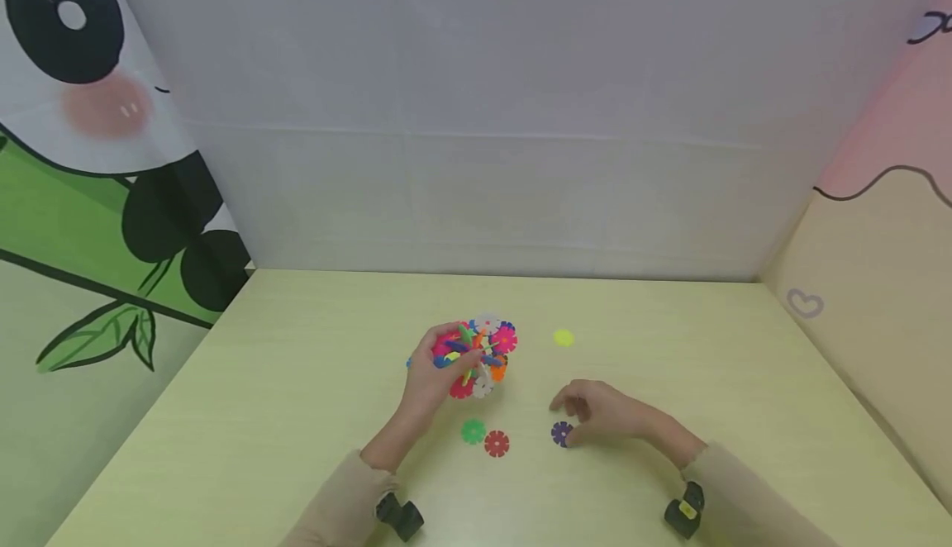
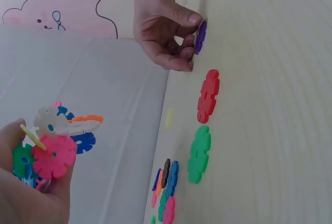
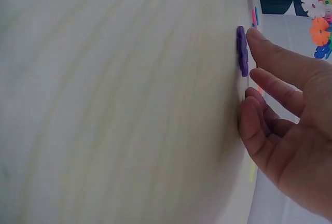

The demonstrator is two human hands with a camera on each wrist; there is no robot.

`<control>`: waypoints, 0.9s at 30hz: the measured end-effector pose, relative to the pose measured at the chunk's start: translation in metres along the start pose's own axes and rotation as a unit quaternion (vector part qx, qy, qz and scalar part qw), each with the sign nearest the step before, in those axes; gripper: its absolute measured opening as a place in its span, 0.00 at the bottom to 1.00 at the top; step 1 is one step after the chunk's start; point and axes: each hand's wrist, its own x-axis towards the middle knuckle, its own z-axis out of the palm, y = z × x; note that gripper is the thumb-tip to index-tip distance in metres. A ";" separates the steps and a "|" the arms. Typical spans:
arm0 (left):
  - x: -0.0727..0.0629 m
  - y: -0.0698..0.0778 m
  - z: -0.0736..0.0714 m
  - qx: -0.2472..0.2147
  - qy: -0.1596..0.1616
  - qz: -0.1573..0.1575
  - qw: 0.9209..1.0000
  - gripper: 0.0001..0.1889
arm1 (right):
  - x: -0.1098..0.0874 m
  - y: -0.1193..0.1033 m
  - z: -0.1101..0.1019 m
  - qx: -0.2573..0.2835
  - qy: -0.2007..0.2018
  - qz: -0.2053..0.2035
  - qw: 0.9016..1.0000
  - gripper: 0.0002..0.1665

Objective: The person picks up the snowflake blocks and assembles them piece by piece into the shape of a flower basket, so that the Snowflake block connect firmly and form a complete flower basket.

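My left hand (image 1: 427,386) grips a cluster of interlocked snowflake discs (image 1: 500,363), pink, white, orange, blue and green, raised above the table. Part of the cluster is hidden behind the fingers and thumb. On the right, a purple snowflake disc (image 1: 559,430) lies flat on the table. My right hand (image 1: 610,411) is over it, thumb tip at the disc's surface and the other fingers loosely bent. In the right wrist view the purple disc (image 3: 241,50) shows edge-on beside the thumb (image 3: 259,40).
A green disc (image 1: 473,431) and a red disc (image 1: 497,444) lie between the hands on the table (image 1: 297,415). Farther back is a yellow disc (image 1: 564,338). The left wrist view shows several more loose discs (image 2: 173,177) on the tabletop. A white sheet (image 1: 506,200) stands behind the table.
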 end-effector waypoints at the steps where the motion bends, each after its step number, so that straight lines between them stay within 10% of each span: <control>1: 0.000 0.000 0.000 0.000 -0.001 0.000 1.000 0.28 | 0.000 0.002 0.001 -0.004 -0.005 -0.001 1.000 0.22; 12: -0.001 0.003 0.001 -0.028 0.012 -0.021 0.999 0.27 | -0.003 -0.002 0.003 -0.020 0.000 -0.040 0.999 0.12; 18: -0.007 0.010 0.008 -0.064 0.015 -0.022 0.998 0.28 | -0.006 -0.018 0.007 0.039 0.102 -0.038 0.993 0.08; 27: -0.012 0.021 0.023 -0.154 0.028 -0.004 0.988 0.27 | 0.005 -0.089 0.007 0.260 0.348 -0.043 0.900 0.14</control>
